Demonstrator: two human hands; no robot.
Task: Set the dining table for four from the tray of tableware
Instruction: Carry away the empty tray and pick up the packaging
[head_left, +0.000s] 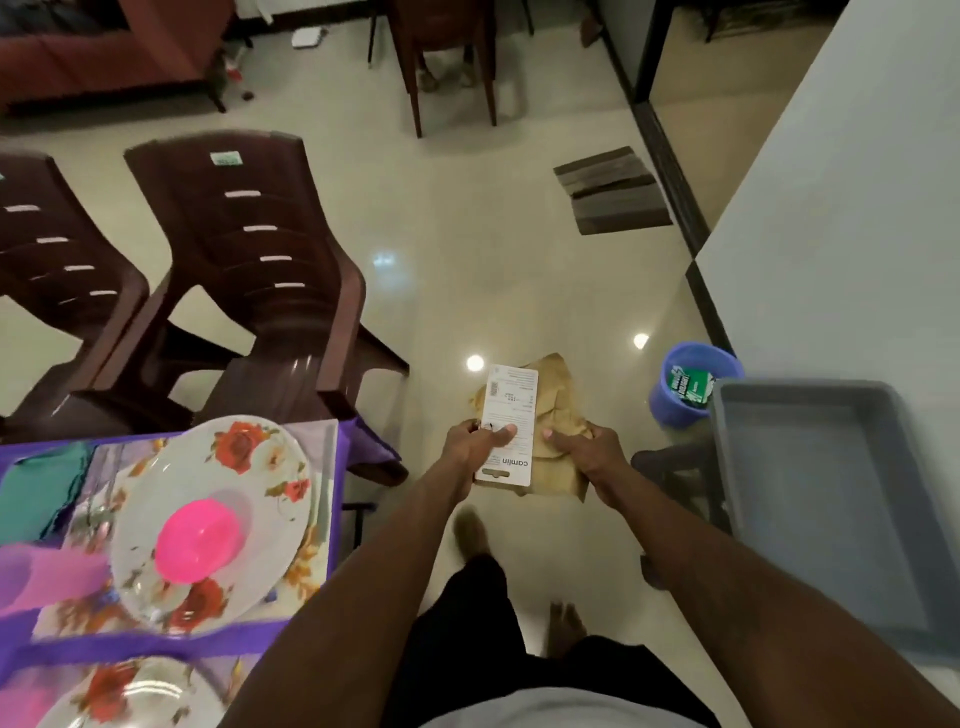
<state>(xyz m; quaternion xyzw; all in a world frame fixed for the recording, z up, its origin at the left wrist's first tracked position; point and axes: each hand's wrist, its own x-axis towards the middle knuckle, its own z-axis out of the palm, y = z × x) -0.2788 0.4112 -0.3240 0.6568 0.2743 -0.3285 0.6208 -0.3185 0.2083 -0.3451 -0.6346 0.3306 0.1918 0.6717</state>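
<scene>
Grey tray (810, 499) at R, long axis running away from body, nearest R hand (587, 454). Flowered plate (270, 519) w/ pink bowl (200, 538) on it, already on table (104, 652) at L. In between, over floor: L hand (480, 441) pinching white card pack (511, 415), thumb on top. R fingers (561, 440) curled round brown paper bag (558, 395). Prob. need both freed before next reach.

Dim indoor light, ceiling-lamp glare on floor (475, 362), blurred edges.

Floral plate (218, 499), pink bowl (200, 538), grey tray (810, 499).
</scene>
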